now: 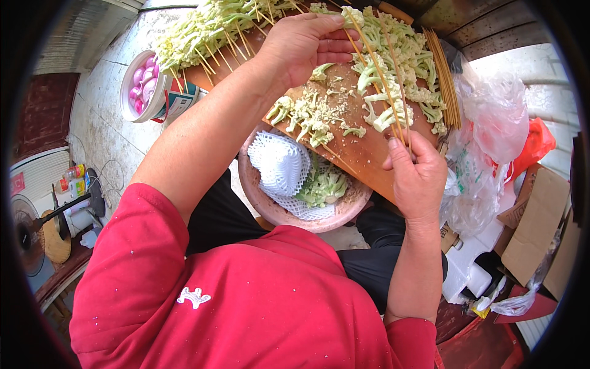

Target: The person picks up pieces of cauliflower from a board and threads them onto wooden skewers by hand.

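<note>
My right hand [417, 177] grips the lower ends of several bamboo skewers [379, 74], which point up and away over the wooden board [382, 170]. Cauliflower florets [392, 116] lie along these skewers just beyond my fingers; which of them are pierced is hard to make out. Near the skewers' far ends is my left hand [313, 48], palm turned right and fingers curled. Its thumb tip meets a pale floret [352, 17], but whether the fingers hold it is hidden. Loose florets [405, 50] are heaped on the board to the right.
Skewered cauliflower [207, 32] is piled at the board's far left. Loose bamboo skewers [442, 78] lie along its right edge. Below sits a pink basin [251, 184] with foam netting and leaves. A white bucket [126, 108] holds purple onions. Plastic bags [493, 106] and cardboard [534, 226] crowd the right.
</note>
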Motion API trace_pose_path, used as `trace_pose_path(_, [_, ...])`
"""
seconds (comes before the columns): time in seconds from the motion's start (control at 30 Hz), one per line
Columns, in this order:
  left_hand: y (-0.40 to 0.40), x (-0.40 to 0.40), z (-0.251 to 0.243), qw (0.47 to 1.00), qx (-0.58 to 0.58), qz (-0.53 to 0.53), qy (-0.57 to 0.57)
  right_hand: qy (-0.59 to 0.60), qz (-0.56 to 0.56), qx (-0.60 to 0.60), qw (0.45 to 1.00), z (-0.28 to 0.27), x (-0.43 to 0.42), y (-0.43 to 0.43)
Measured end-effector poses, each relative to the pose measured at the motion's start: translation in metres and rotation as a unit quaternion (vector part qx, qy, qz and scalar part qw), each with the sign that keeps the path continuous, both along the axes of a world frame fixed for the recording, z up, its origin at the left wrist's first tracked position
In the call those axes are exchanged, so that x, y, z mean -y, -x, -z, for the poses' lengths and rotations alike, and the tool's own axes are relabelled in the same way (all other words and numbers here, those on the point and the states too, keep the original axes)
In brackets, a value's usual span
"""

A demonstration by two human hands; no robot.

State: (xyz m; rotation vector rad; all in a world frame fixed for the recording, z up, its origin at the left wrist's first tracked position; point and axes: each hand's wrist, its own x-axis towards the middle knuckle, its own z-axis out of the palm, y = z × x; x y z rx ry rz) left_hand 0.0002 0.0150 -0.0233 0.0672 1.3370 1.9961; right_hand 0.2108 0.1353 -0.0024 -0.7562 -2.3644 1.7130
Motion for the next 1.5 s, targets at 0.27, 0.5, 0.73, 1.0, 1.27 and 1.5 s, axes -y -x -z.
trace_pose_path(0.27, [-0.007,0.000,-0.003,0.999,-0.006,0.019,0.049,-0.073,0.018,0.012,0.997,-0.001,0.003,-0.001])
trace_pose_path(0.5, [-0.024,-0.003,-0.006,0.990,0.021,0.080,0.111,-0.148,0.016,-0.007,0.989,0.008,0.005,-0.001])
trace_pose_path(0.73, [-0.040,-0.012,0.004,0.997,0.030,0.006,0.074,-0.033,0.026,0.007,0.999,0.008,0.006,0.007])
trace_pose_path(1.0, [-0.044,-0.014,0.008,0.997,-0.017,-0.030,0.072,-0.057,0.018,0.007,0.998,0.005,0.008,0.007])
trace_pose_path(1.27, [-0.050,-0.016,0.000,0.993,-0.015,-0.096,0.062,-0.158,0.021,-0.019,0.987,0.009,0.013,0.008])
trace_pose_path(1.5, [-0.048,-0.018,0.001,0.992,-0.023,-0.088,0.087,-0.213,0.000,-0.017,0.977,0.010,0.009,0.008])
